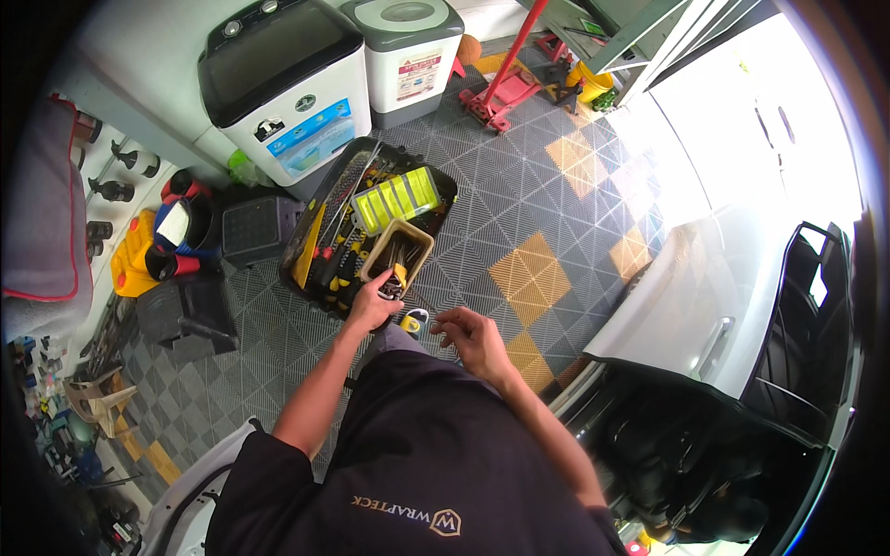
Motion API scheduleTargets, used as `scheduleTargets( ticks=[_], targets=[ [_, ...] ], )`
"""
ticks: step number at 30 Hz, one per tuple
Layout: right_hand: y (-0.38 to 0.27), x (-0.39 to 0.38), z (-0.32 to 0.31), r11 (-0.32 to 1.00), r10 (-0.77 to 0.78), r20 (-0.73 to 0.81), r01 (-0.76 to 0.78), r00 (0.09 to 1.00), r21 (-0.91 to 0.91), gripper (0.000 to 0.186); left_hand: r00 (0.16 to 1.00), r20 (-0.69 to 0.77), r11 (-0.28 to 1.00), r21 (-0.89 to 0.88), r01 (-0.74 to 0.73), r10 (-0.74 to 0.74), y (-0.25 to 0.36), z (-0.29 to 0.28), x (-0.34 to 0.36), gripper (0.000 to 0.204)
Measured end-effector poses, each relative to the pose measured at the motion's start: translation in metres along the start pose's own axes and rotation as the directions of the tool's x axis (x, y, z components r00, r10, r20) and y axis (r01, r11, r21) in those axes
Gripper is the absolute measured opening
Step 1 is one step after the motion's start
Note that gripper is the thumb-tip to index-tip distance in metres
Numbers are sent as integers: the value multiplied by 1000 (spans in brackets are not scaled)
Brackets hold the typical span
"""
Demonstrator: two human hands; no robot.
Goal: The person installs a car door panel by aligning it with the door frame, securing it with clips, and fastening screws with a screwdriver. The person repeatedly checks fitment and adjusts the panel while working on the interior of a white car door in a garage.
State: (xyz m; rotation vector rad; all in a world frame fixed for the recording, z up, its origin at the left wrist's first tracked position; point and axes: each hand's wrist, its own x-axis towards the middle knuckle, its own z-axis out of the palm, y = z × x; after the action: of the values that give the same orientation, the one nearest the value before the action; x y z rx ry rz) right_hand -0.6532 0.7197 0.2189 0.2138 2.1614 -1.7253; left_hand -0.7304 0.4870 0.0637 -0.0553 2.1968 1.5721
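My left hand (374,303) is closed at the near corner of a tan open container (424,243), its fingers over the rim. Inside the container lie several thin metal pieces and a small yellow piece (400,274). The container rests on the near right part of a black toolbox (449,185) full of hand tools. Also in that box is a lime-yellow organizer case (397,199) with compartments. To the right of the container, my right hand (475,339) is raised with curled fingers, thumb and index close together; what they hold, if anything, is too small to name.
A yellow-and-white round thing (412,322) lies between my hands. Beyond the toolbox stand a washing machine (287,102) and a smaller white-and-grey machine (414,60). A red floor jack (501,95) is at the back. A white car with an open door (691,315) occupies the right.
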Motion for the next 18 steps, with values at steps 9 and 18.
scheduleTargets(
  ticks=[9,18],
  targets=[
    [0,-1,3,1000,-3,-34,3,999,3,22,996,28,996,-21,82,-82,-13,6,10,66],
    [3,-5,8,1000,16,-34,-16,999,16,22,971,80,936,-256,240,-227,-3,5,8,49]
  ],
)
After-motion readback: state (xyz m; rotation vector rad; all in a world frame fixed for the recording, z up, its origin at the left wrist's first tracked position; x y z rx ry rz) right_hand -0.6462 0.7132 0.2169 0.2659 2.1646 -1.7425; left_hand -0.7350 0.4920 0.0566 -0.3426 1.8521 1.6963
